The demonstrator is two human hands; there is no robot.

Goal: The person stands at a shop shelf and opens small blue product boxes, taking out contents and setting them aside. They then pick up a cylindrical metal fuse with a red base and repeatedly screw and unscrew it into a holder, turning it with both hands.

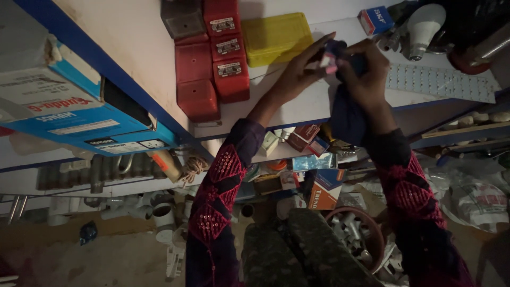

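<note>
Cluttered shop shelves edged in blue fill the view, a white shelf (pixel 297 109) at twelve o'clock. Both hands meet over it: the left hand (pixel 300 72) and right hand (pixel 366 74) clench a dark blue cloth (pixel 345 114), which hangs toward six o'clock from the grip, beside a yellow box (pixel 275 37) at ten o'clock.

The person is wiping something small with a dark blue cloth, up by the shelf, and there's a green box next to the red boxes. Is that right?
Nearly. In the head view the box beside the red boxes is yellow, not green. Both hands, left and right, do hold a dark blue cloth around something small.
</note>
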